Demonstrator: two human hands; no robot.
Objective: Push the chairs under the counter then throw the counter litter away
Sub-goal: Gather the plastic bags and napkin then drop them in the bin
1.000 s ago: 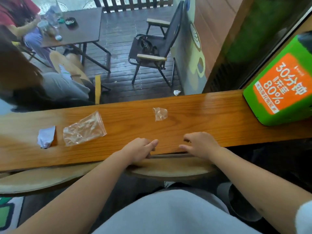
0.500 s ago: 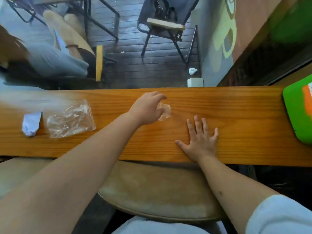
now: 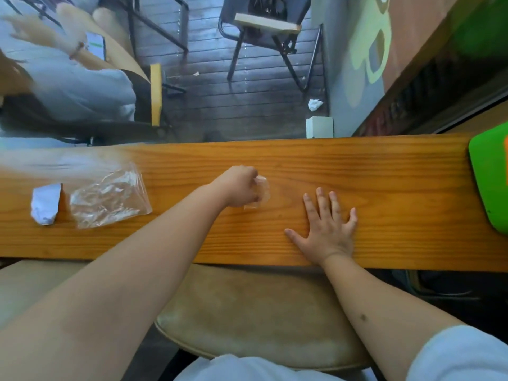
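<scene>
Two scraps, a bag point(image 3: 110, 198) and paper point(image 3: 45, 203), lie left on the counter point(image 3: 384, 188). My left hand point(image 3: 239, 188) pinches a wrapper point(image 3: 264, 192) mid-counter; my right hand point(image 3: 328, 229) rests flat, fingers spread.

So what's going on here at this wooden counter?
A person is clearing litter off the counter. Their left hand is closed on a small clear wrapper, while the right hand lies flat and open on the wood. Two more pieces wait to the left: a crumpled clear plastic bag and a scrap of white paper. A cushioned chair seat sits partly under the counter's near edge.
</scene>
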